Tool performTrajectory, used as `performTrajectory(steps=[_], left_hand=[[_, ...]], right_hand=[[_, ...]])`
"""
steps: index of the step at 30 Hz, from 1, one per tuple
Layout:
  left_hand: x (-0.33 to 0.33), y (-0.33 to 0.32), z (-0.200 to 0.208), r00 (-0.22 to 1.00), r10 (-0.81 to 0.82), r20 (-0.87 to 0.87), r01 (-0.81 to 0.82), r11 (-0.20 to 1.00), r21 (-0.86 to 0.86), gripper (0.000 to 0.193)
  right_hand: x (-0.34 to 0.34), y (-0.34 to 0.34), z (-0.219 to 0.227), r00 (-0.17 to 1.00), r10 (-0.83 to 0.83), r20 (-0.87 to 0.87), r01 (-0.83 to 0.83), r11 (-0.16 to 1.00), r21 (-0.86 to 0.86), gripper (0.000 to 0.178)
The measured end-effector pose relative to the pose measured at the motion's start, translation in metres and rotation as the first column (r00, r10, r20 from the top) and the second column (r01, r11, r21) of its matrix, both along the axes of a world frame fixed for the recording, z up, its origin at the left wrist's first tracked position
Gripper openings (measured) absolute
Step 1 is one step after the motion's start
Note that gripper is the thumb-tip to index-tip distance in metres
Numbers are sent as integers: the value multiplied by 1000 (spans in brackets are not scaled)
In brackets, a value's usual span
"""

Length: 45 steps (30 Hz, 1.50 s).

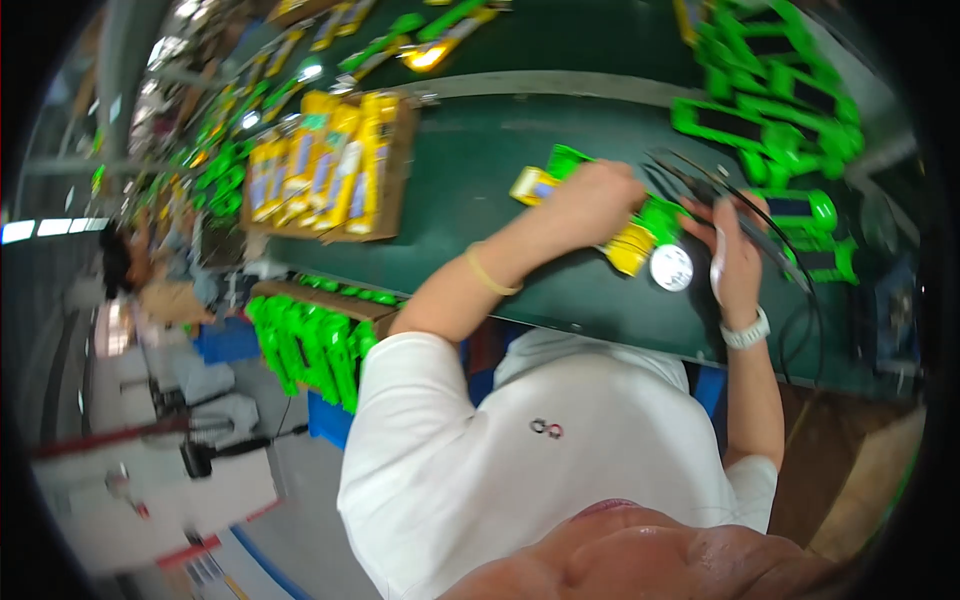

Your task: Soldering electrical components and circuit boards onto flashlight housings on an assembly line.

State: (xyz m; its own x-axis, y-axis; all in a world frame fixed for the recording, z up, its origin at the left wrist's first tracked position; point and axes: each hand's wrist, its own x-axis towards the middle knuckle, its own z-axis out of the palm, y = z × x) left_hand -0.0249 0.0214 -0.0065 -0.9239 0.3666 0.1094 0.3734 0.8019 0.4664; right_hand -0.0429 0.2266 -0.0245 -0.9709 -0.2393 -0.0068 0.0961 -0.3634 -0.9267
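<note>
Left hand (600, 205) is curled over a green piece (660, 217), which lies on the bench (470, 170) in front of the person; its fingertips are hidden, so I cannot tell if they pinch this piece or only press it. The right hand (735, 255) is at the other side of the piece and seems to grasp a slim dark tool (703, 188), with some fingers spread toward the work. From the tool a black cable (820, 335) makes a loop near the bench edge.

To do this step well, I think the left hand should give firm support, so that the piece does not turn under the tool. It is also wise to have those fingers behind the tool's tip — not in its path. The right wrist may rest lightly, for a more steady touch. The cable probably needs slack, because a pull on it could move the tip.

A yellow piece (628, 248) and a white disc (671, 268) are close below the hands; pushing them a little aside would give more room. The heap of green pieces (780, 100) is on the right, the carton (403, 180) with yellow packs on the left — both well placed for reaching.
</note>
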Motion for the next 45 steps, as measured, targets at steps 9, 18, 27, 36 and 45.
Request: performTrajectory(steps=[9,18,27,36,45], left_hand=[[22,25,0,988,-42,-149,41,999,-6,8],[29,25,5,981,-8,-193,-8,997,-82,8],[36,-11,41,802,-121,585,-565,164,809,20],[32,-34,16,931,244,271,-362,713,601,8],[6,-50,20,997,-45,-55,43,999,-26,9]], right_hand=[[15,31,-16,1000,-22,-18,23,998,63,25],[20,26,-18,995,-96,-6,96,993,64,24],[19,23,-10,997,-46,-65,46,999,-2,22],[30,-2,17,990,-137,-41,136,990,-28,30],[26,-27,1,999,-34,-16,35,995,94,30]])
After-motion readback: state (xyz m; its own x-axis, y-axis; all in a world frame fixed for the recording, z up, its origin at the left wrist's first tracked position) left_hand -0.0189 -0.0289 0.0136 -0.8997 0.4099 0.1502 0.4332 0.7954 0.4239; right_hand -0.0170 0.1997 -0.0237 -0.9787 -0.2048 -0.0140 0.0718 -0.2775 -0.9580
